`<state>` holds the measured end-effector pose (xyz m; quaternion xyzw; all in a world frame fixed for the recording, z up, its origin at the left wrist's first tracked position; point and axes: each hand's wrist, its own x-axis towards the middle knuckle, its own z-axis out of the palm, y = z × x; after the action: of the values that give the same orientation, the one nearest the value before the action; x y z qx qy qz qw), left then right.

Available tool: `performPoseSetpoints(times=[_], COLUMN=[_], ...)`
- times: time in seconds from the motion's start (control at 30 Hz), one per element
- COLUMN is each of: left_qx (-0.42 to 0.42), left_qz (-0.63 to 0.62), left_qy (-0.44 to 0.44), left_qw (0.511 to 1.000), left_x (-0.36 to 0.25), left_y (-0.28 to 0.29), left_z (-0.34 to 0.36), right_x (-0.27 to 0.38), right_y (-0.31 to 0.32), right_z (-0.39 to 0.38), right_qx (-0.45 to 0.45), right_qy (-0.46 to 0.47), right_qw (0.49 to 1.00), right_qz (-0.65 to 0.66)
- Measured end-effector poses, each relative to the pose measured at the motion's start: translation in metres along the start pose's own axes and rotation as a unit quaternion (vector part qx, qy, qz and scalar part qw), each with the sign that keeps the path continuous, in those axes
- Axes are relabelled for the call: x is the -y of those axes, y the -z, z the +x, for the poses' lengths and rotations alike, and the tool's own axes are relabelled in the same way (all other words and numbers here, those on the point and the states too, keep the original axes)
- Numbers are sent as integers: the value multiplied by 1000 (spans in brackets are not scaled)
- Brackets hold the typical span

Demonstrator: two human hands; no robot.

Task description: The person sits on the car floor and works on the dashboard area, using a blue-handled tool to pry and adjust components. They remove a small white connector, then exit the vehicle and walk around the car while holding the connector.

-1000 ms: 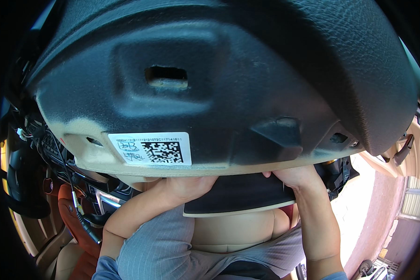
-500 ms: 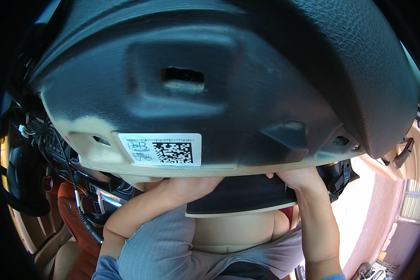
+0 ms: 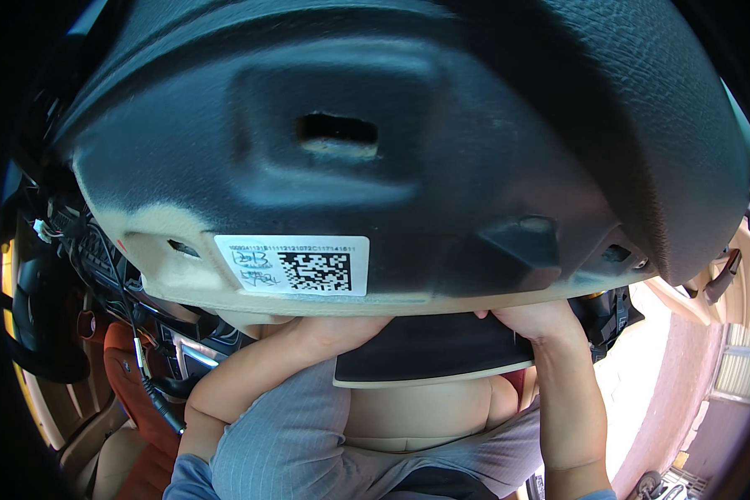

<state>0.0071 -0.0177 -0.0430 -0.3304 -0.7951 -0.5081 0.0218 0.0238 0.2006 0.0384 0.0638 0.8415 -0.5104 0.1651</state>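
Observation:
A large dark dashboard panel point(image 3: 442, 167) with a tan lower edge fills the upper view, close to me. It has a rectangular slot point(image 3: 338, 135) and a white code label point(image 3: 292, 264). Under its lower edge my left hand point(image 3: 350, 333) reaches in from the left, its fingers hidden behind the panel. My right hand point(image 3: 532, 320) goes under the same edge further right; only a thumb tip shows, the other fingers are out of sight. Between the hands lies a flat black panel point(image 3: 433, 354) with a pale rim, above my lap. What either hand grips cannot be seen.
Loose wiring point(image 3: 79, 242) hangs at the left, and a black cable point(image 3: 154, 396) dangles beside a red-brown seat point(image 3: 129, 375). A tan seat cushion point(image 3: 417, 412) is between my legs. At the right, an open car door point(image 3: 725, 275) stands above the bright ground.
The dashboard panel's slot and label appear slightly further right in view. Both hands stay almost where they were under the lower edge.

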Motion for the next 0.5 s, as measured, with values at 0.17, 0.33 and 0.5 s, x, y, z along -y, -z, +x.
performPoseSetpoints(times=[0.17,0.33,0.5], left_qx=[9,19,28], left_qz=[16,-10,-30], left_qy=[-13,-13,1], left_qw=[1000,1000,999], left_x=[-3,-8,-11], left_y=[1,3,6], left_z=[3,7,9], right_x=[-1,-1,-3], right_y=[-2,0,-1], right_z=[0,1,2], right_qx=[-6,4,11], right_qy=[0,-16,-15], right_qw=[1000,1000,1000], right_qz=[7,-1,-4])
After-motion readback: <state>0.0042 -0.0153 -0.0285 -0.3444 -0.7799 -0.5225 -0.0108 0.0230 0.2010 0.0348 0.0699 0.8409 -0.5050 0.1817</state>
